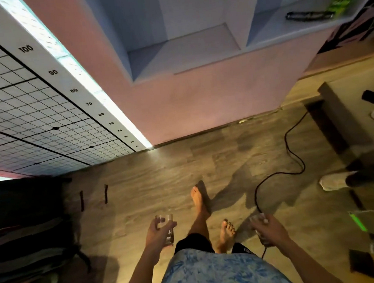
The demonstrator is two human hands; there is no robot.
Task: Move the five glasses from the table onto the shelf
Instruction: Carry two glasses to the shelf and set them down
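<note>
grid board (37,102) | scale numbers along edge: 110, 100, 90, 80, 70, 60; smaller ones unclear

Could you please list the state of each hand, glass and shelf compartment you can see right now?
Left hand: closed around a glass.
Left glass: held upright, looks empty.
Right hand: closed around a second glass.
Right glass: held, blurred, tilt unclear.
Shelf's middle compartment: no glasses.
Right compartment: holds a dark object.

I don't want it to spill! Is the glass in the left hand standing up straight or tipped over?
Nearly straight. The clear drinking glass in the left hand has its rim on top.
</note>
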